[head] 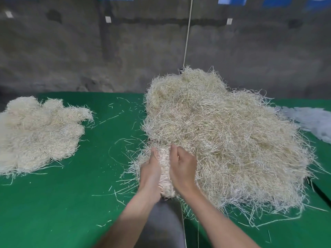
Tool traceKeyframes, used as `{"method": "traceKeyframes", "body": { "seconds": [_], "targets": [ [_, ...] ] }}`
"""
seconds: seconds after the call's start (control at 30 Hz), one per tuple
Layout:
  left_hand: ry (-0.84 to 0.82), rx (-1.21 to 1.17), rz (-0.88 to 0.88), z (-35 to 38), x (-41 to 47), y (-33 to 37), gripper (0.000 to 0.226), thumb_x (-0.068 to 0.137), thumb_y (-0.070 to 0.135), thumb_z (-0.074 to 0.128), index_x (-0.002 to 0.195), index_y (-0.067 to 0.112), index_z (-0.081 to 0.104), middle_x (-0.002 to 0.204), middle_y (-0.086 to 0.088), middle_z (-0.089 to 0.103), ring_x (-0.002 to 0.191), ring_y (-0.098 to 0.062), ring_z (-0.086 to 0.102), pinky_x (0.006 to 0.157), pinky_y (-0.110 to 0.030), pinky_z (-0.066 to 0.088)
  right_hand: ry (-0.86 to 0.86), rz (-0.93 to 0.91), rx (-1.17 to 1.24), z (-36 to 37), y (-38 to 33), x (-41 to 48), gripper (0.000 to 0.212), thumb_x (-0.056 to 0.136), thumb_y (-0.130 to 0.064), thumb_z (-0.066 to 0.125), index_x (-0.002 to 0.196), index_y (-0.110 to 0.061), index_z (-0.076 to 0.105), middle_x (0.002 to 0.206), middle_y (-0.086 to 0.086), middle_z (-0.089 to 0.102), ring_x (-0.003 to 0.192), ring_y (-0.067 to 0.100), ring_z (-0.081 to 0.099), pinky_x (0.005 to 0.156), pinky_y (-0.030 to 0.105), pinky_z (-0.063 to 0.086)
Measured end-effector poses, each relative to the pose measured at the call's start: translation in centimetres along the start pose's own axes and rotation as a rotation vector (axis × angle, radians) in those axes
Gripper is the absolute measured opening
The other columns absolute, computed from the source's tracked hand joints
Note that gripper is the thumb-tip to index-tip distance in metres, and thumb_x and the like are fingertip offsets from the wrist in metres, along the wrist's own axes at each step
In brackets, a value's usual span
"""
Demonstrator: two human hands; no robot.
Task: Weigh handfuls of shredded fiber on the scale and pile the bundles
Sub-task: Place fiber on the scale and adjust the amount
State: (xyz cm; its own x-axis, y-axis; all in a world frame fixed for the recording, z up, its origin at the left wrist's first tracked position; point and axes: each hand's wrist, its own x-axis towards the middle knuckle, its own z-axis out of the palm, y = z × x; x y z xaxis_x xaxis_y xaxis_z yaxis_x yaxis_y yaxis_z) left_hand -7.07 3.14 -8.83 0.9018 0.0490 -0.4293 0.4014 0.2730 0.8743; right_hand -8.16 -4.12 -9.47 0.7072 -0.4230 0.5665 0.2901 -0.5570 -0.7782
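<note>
- Pale fiber, one handful (165, 173), gripped between two hands, left hand (150, 170) and right hand (183, 169), fingers curled around it;
- one big loose heap (223, 136) just behind, touching it;
- one pile of bundles (35, 133) at the left on the green table (62, 203).

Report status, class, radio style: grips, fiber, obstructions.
Left grip and right grip hold a fiber handful together. Loose heap right, bundle pile left. Scale unseen.

a big messy heap of pale fiber (223, 140) sits on the right, a tight handful (165, 172) bunched at its near edge. fluffy bundles (35, 133) lie piled far left.
</note>
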Motion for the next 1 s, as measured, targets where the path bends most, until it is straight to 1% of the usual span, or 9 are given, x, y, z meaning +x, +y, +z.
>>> {"method": "traceKeyframes", "body": {
  "seconds": [0.1,0.17,0.23,0.37,0.53,0.63,0.83,0.93,1.0],
  "targets": [
    [-0.002,0.035,0.098,-0.2,0.8,1.1,0.045,0.092,0.048,0.051,0.068,0.01,0.054,0.062,0.003,0.036,0.05,-0.015,0.052,0.046,-0.026,0.04,-0.03,-0.129,-0.091,1.3,-0.9,-3.4,0.038,0.094,-0.023,0.043,0.056,-0.023,0.035,0.05,-0.013,0.028,0.043,0.008,0.024,0.044,0.026,0.021],
    [-0.006,0.065,0.142,0.1,0.8,0.8,0.043,0.095,0.045,0.048,0.098,0.004,0.062,0.104,0.004,0.024,0.081,-0.016,0.063,0.069,-0.034,0.049,-0.092,-0.009,-0.071,1.0,-0.3,-2.3,0.039,0.098,-0.019,0.042,0.059,-0.016,0.041,0.051,-0.008,0.035,0.044,0.011,0.03,0.045,0.032,0.028],
    [-0.046,0.115,0.222,0.3,0.9,0.7,0.036,0.095,0.043,0.049,0.115,0.014,0.059,0.096,0.021,0.048,0.096,-0.008,0.055,0.087,-0.024,0.042,-0.103,0.154,0.023,-0.1,0.7,-0.1,0.026,0.1,-0.021,0.043,0.075,-0.017,0.046,0.063,-0.008,0.045,0.054,0.008,0.038,0.055,0.033,0.035],
    [-0.059,0.398,0.473,0.7,1.0,1.6,0.023,0.093,0.042,0.053,0.108,0.025,0.055,0.104,0.012,0.056,0.094,-0.002,0.053,0.078,-0.017,0.042,-0.371,0.235,0.277,-1.1,-0.4,0.7,0.045,0.095,-0.056,0.034,0.137,-0.041,0.035,0.132,-0.035,0.035,0.114,-0.023,0.035,0.088,0.003,0.031],
    [-0.095,-0.052,0.258,1.2,-0.1,1.7,0.066,0.083,0.066,0.041,0.126,0.016,0.043,0.135,-0.008,0.05,0.121,-0.025,0.05,0.103,-0.046,0.039,-0.242,0.5,0.422,-2.1,-0.7,2.9,0.025,0.09,-0.046,0.053,0.1,-0.026,0.065,0.082,-0.011,0.065,0.068,0.0,0.061,0.06,0.012,0.048],
    [-0.161,-0.149,0.106,1.2,-2.1,-0.8,0.082,0.071,0.076,0.039,0.138,0.028,0.044,0.135,0.006,0.054,0.123,-0.018,0.051,0.107,-0.047,0.033,-0.106,0.698,0.555,-2.8,0.2,4.7,0.046,0.093,-0.047,0.046,0.127,-0.016,0.051,0.089,-0.002,0.058,0.08,0.011,0.056,0.09,0.034,0.049],
    [0.092,-0.33,0.072,2.5,0.1,0.4,0.033,0.094,0.04,0.052,0.101,0.01,0.064,0.102,-0.013,0.066,0.077,-0.019,0.066,0.065,-0.026,0.052,-0.307,0.033,0.018,-2.2,-0.1,-1.6,0.031,0.09,-0.057,0.026,0.081,-0.032,0.043,0.091,-0.013,0.041,0.083,0.005,0.043,0.076,0.023,0.039],
    [0.137,-0.073,0.156,2.9,-1.2,-2.3,0.066,0.093,0.049,0.048,0.14,0.004,0.037,0.141,-0.013,0.045,0.114,-0.019,0.053,0.09,-0.024,0.04,-0.334,0.179,0.03,-2.3,0.8,2.0,0.036,0.094,-0.05,0.039,0.076,-0.022,0.049,0.09,-0.003,0.055,0.08,0.01,0.051,0.073,0.028,0.041],
    [0.121,-0.058,0.092,2.7,-1.5,-2.0,0.062,0.09,0.059,0.045,0.126,0.008,0.051,0.116,-0.008,0.065,0.103,-0.014,0.062,0.084,-0.025,0.047,-0.301,0.265,0.191,-2.5,1.1,2.4,0.034,0.098,-0.036,0.043,0.072,-0.018,0.055,0.076,-0.002,0.059,0.066,0.008,0.051,0.064,0.027,0.04]
  ]
}}
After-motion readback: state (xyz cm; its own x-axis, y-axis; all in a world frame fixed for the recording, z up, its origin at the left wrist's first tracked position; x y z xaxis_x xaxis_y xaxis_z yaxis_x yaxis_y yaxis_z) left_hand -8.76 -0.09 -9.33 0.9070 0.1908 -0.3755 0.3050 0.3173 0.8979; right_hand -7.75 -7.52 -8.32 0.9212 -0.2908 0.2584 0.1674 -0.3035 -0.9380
